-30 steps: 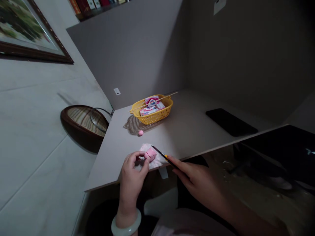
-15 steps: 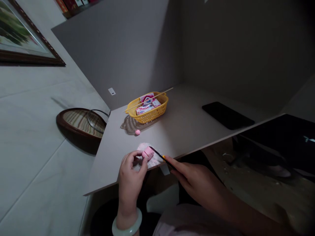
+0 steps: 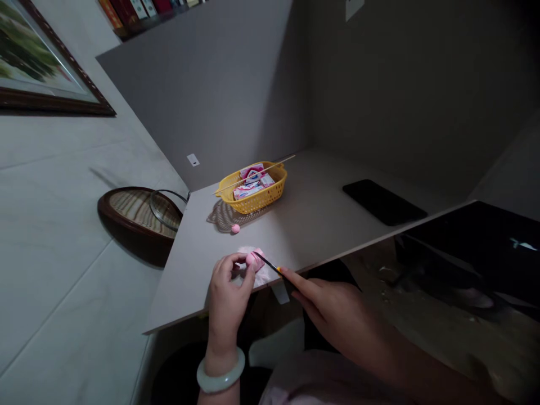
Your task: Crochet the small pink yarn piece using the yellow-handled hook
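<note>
A pink block (image 3: pixel 258 260) with dark cut lines rests on a white sheet (image 3: pixel 265 275) strewn with pale bits, close to the desk's front edge. My left hand (image 3: pixel 230 278) pinches its left side between thumb and fingers; a pale green bangle (image 3: pixel 221 379) circles that wrist. In my right hand (image 3: pixel 323 298) is a slim knife (image 3: pixel 268 263), dark with a yellow part by the fingertips. Its thin blade lies against the top of the block. Farther back on the desk sits a small pink ball (image 3: pixel 235 229), apart from both hands.
A yellow plastic basket (image 3: pixel 257 203) holding pink-and-white boxes stands behind, a thin stick (image 3: pixel 278 163) laid across it. To the right lies a flat black slab (image 3: pixel 383 202). Grey panels rise behind the desk (image 3: pixel 312 236). A brown oval object (image 3: pixel 135 225) is at left.
The knife blade has shifted slightly onto the top of the pink block, which sits turned a little in my left hand's pinch. The view has tilted slightly.
</note>
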`<state>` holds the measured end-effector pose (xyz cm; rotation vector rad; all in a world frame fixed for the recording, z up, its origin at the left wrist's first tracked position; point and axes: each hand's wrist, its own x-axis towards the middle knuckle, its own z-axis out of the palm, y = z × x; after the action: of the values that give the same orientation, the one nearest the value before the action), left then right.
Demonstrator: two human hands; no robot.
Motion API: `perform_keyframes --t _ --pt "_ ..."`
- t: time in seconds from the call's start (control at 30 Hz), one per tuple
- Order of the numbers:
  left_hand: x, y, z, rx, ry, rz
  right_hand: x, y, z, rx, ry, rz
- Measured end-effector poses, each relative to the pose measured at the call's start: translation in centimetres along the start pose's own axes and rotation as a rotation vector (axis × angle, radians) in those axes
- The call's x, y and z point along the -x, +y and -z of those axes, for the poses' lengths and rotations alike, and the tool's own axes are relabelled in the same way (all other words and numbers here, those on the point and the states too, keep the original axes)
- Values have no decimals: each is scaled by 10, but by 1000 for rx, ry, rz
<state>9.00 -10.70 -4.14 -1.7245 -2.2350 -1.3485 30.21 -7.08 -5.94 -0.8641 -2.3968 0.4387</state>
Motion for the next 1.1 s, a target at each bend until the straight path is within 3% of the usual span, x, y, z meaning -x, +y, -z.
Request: perform_keyframes --t 0.23,0.67,1.1 --pt "-1 -1 -1 40 -8 11 -2 -5 -1 30 -27 20" --pt "1 3 -3 -41 90 -135 -9 -18 2 380 -108 64" --pt "2 2 -7 -19 129 -150 -24 -18 -1 355 -106 98"
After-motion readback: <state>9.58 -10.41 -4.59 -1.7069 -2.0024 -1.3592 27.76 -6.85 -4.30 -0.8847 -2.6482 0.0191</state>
